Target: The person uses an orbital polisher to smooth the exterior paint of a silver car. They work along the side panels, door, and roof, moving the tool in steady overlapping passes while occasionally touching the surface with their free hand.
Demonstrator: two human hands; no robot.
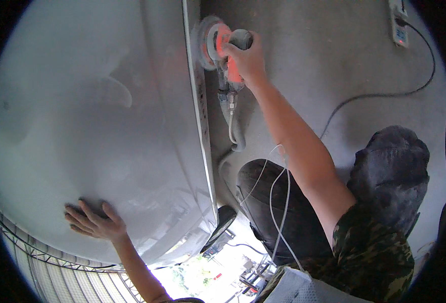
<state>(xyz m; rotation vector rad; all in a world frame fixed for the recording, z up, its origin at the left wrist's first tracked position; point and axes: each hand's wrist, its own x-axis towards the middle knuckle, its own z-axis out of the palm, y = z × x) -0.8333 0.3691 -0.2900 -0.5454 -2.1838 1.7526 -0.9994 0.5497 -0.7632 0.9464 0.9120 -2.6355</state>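
Note:
A large, smooth, light-coloured panel (132, 132), apparently part of a vehicle body, fills the left of the head view. My left hand (97, 221) rests on it, fingers spread, holding nothing. My right hand (251, 57) grips a red pneumatic orbital sander (230, 49), whose round pad stands at the panel's lower metal edge (198, 98); whether it touches is unclear. A ribbed dust hose (238, 132) and a thin air line run from the sander. Curved marks and dull patches show on the panel.
A power strip (400, 32) lies on the concrete floor (306, 45), its black cable (378, 94) curving towards my arm. My knees are bent beside the panel. Thin white cords (279, 212) hang in front of me. A dark tyre (223, 225) and a bright opening with equipment appear at the bottom.

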